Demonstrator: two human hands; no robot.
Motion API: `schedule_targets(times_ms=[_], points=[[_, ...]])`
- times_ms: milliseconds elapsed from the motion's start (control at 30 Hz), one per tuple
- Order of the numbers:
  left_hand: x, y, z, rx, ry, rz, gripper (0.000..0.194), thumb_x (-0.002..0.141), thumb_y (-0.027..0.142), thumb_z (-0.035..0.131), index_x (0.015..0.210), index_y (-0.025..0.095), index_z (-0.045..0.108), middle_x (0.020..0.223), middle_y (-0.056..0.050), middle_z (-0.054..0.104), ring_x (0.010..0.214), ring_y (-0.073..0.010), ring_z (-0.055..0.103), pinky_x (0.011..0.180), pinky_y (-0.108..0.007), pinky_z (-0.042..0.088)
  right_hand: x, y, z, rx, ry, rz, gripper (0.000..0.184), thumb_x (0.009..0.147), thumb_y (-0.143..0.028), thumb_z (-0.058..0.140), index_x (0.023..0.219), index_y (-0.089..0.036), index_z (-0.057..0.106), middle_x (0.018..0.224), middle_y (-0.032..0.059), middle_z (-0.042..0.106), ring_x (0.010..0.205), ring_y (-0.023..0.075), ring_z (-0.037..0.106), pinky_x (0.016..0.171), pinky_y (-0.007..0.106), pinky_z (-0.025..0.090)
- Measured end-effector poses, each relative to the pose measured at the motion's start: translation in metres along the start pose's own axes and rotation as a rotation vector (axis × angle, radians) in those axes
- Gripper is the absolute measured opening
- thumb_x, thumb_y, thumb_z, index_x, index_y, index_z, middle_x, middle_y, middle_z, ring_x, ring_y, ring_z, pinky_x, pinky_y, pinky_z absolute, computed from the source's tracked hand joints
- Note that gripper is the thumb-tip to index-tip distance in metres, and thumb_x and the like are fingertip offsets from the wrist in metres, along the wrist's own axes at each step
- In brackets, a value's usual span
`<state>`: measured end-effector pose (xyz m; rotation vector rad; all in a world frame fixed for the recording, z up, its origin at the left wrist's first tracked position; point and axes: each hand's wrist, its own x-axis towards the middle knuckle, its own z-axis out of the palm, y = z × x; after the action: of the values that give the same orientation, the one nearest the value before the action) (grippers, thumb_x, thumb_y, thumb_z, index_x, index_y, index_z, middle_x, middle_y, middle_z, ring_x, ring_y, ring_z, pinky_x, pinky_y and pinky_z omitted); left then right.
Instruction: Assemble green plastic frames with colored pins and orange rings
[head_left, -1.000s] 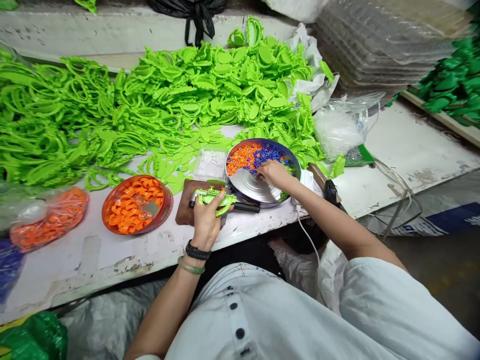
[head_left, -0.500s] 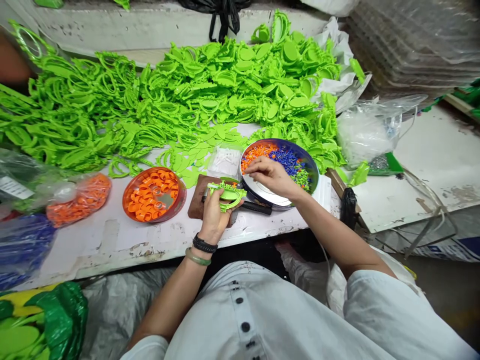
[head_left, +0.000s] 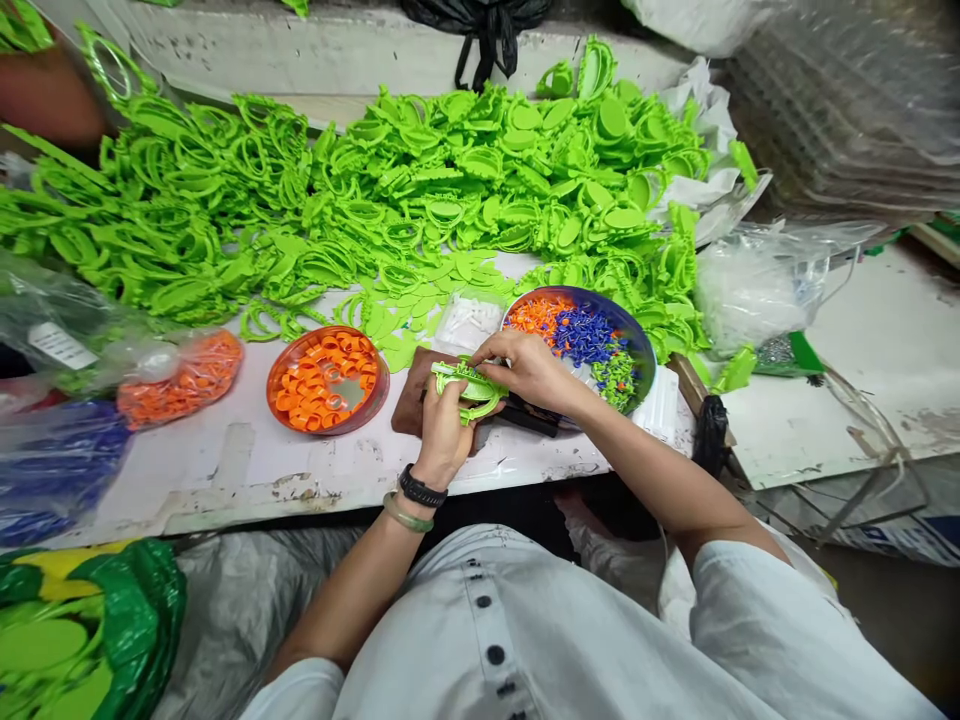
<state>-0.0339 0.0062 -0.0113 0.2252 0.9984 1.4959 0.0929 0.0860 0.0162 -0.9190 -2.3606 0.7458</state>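
My left hand (head_left: 444,430) is closed around a bright green plastic piece (head_left: 469,384), held just above a brown pad (head_left: 414,398) on the white table (head_left: 247,470). My right hand (head_left: 525,365) is pinched at the top of that same green piece; whatever small part its fingertips hold is too small to make out. Just behind my right hand sits a round metal bowl (head_left: 641,352) with orange, blue and green small parts.
A large heap of green plastic pieces (head_left: 390,190) covers the back of the table. An orange dish of orange rings (head_left: 328,380) stands left of the pad. Bags of orange (head_left: 184,375) and blue parts (head_left: 52,460) lie far left. Clear trays (head_left: 847,110) are stacked at right.
My right hand has left the bowl and moved left onto the green piece in my left hand. The view has shifted left.
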Motion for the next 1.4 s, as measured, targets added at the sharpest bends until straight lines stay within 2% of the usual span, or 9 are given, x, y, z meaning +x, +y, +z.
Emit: schedule_targets(times_ms=[200, 400, 600, 767, 867, 1033, 1200, 1300, 1400], points=[[0.001, 0.001, -0.004, -0.048, -0.010, 0.023, 0.035, 0.065, 0.016, 0.066, 0.096, 0.022, 0.050, 0.083, 0.003, 0.066, 0.076, -0.0165, 0.066, 0.072, -0.035, 0.060, -0.001, -0.013, 0.008, 0.049, 0.064, 0.156, 0.015, 0.084, -0.015, 0.061, 0.092, -0.019, 0.073, 0.086, 0.0029, 0.073, 0.078, 0.0167, 0.064, 0.072, 0.027, 0.045], [0.001, 0.000, -0.007, -0.049, -0.019, 0.074, 0.036, 0.068, 0.020, 0.073, 0.097, 0.022, 0.052, 0.084, 0.004, 0.065, 0.078, -0.0154, 0.067, 0.073, -0.032, 0.059, 0.000, -0.016, 0.013, -0.002, 0.087, 0.150, 0.018, 0.081, -0.012, 0.062, 0.089, -0.020, 0.077, 0.086, 0.0039, 0.075, 0.084, 0.0190, 0.066, 0.077, 0.028, 0.046], [-0.001, 0.002, -0.012, 0.003, -0.014, 0.114, 0.052, 0.062, 0.031, 0.087, 0.098, 0.022, 0.051, 0.090, 0.002, 0.067, 0.073, -0.0161, 0.067, 0.065, -0.034, 0.060, 0.001, -0.023, 0.018, 0.050, 0.020, 0.206, 0.015, 0.082, -0.017, 0.064, 0.087, -0.020, 0.078, 0.085, 0.0036, 0.077, 0.080, 0.0200, 0.070, 0.073, 0.029, 0.048], [-0.002, 0.021, -0.023, -0.006, 0.060, 0.086, 0.053, 0.062, 0.029, 0.086, 0.103, 0.021, 0.055, 0.088, 0.001, 0.067, 0.071, -0.0162, 0.067, 0.061, -0.035, 0.061, 0.034, -0.006, 0.004, 0.186, 0.045, 0.118, 0.026, 0.087, -0.029, 0.063, 0.107, -0.019, 0.075, 0.103, 0.0053, 0.077, 0.090, 0.0195, 0.070, 0.081, 0.030, 0.052], [-0.004, 0.033, -0.030, -0.029, 0.124, 0.100, 0.051, 0.062, 0.026, 0.086, 0.103, 0.022, 0.056, 0.086, 0.003, 0.066, 0.070, -0.0142, 0.066, 0.065, -0.036, 0.062, 0.078, 0.007, 0.002, -0.051, 0.054, 0.137, 0.026, 0.089, -0.024, 0.057, 0.107, -0.016, 0.074, 0.103, 0.0081, 0.077, 0.092, 0.0202, 0.070, 0.082, 0.031, 0.051], [-0.002, 0.043, -0.039, -0.082, 0.171, 0.125, 0.051, 0.061, 0.025, 0.086, 0.102, 0.022, 0.057, 0.086, 0.003, 0.066, 0.072, -0.0155, 0.068, 0.067, -0.036, 0.062, 0.142, 0.004, 0.048, -0.575, -0.410, -0.021, 0.027, 0.085, -0.011, 0.056, 0.102, -0.015, 0.076, 0.106, 0.0150, 0.076, 0.102, 0.0259, 0.069, 0.089, 0.035, 0.046], [0.001, 0.048, -0.042, -0.098, 0.220, 0.125, 0.052, 0.061, 0.024, 0.086, 0.104, 0.022, 0.058, 0.088, 0.003, 0.067, 0.069, -0.0146, 0.067, 0.066, -0.035, 0.062, 0.156, 0.001, 0.089, -0.646, -0.440, -0.023, 0.024, 0.083, -0.002, 0.054, 0.095, -0.004, 0.074, 0.102, 0.0260, 0.073, 0.101, 0.0304, 0.069, 0.090, 0.039, 0.043], [0.003, 0.050, -0.044, -0.095, 0.229, 0.123, 0.053, 0.061, 0.025, 0.086, 0.106, 0.023, 0.058, 0.089, 0.003, 0.067, 0.070, -0.0143, 0.068, 0.065, -0.033, 0.062, 0.154, 0.009, 0.080, -0.632, -0.405, -0.012, 0.023, 0.087, -0.010, 0.055, 0.099, -0.006, 0.074, 0.101, 0.0206, 0.075, 0.095, 0.0249, 0.069, 0.082, 0.032, 0.043], [0.006, 0.050, -0.045, -0.084, 0.216, 0.122, 0.052, 0.061, 0.026, 0.086, 0.104, 0.022, 0.057, 0.089, 0.002, 0.067, 0.071, -0.0150, 0.069, 0.064, -0.032, 0.062, 0.143, 0.018, 0.050, -0.612, -0.334, 0.026, 0.025, 0.091, -0.020, 0.054, 0.106, -0.013, 0.072, 0.099, 0.0115, 0.076, 0.088, 0.0192, 0.068, 0.071, 0.025, 0.041]])
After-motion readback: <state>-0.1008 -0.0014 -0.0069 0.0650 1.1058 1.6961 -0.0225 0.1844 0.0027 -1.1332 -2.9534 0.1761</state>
